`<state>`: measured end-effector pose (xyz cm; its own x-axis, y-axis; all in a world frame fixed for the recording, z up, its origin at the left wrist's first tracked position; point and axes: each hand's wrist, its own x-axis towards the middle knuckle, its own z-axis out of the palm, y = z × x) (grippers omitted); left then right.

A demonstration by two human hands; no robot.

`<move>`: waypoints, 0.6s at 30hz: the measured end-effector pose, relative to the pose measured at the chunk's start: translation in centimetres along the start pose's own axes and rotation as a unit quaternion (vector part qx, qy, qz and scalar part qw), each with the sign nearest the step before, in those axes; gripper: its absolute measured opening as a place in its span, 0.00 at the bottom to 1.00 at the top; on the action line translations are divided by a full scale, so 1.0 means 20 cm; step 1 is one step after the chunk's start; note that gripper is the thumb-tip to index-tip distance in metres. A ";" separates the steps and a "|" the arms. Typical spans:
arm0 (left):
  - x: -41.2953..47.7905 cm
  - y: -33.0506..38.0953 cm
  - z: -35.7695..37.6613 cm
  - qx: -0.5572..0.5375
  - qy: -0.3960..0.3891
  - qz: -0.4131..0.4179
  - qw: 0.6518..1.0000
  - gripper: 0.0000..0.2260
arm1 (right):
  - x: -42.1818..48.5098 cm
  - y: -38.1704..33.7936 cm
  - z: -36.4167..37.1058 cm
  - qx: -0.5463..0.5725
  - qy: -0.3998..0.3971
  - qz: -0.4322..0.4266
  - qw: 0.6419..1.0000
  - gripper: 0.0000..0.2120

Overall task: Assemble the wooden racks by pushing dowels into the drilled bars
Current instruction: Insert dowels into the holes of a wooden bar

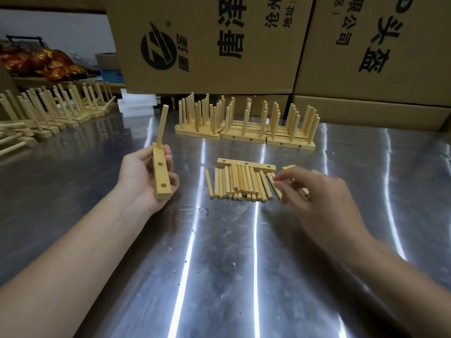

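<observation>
My left hand (pixel 144 178) grips a drilled wooden bar (pixel 161 174) held almost upright, with one dowel (pixel 162 125) standing in its top hole and two lower holes bare. My right hand (pixel 314 193) hovers over the right end of a row of loose dowels (pixel 240 182) on the steel table, its blurred fingertips pinching at one dowel (pixel 274 185). Another drilled bar (pixel 246 164) lies flat behind the dowels.
Three groups of finished racks (pixel 246 125) stand at the back of the steel table (pixel 219 252). More finished racks (pixel 56 106) line the far left. Large cardboard boxes (pixel 210 42) wall off the back. White foam blocks (pixel 136 106) sit behind the left-hand dowel.
</observation>
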<state>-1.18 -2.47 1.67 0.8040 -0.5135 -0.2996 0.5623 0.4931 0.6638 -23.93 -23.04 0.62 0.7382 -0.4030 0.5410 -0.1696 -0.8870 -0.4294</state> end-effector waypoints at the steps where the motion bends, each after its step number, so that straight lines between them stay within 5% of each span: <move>1: 0.00 0.00 0.00 0.000 0.001 0.004 1.000 0.14 | 0.02 -0.07 0.03 -0.024 -0.026 -0.023 0.999 0.10; 6: -0.02 -0.04 0.02 0.033 -0.011 0.014 0.999 0.12 | 0.21 -0.31 0.27 -0.101 -0.093 -0.093 0.986 0.11; 14: -0.07 -0.07 0.07 0.058 -0.028 0.024 0.998 0.11 | 0.49 -0.40 0.54 -0.232 -0.164 -0.077 0.956 0.18; 16: -0.08 -0.07 0.08 0.061 -0.037 0.030 0.997 0.11 | 0.50 -0.42 0.52 -0.187 -0.152 -0.034 0.970 0.17; 18: -0.09 -0.08 0.08 0.061 -0.046 0.029 0.997 0.11 | 0.49 -0.41 0.45 -0.014 -0.136 0.050 0.989 0.15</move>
<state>-3.79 -3.39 2.26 0.8099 -0.5521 -0.1983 0.4839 0.4377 0.7577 -9.44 -17.66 3.06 0.8644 -0.4167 0.2813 -0.2654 -0.8533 -0.4487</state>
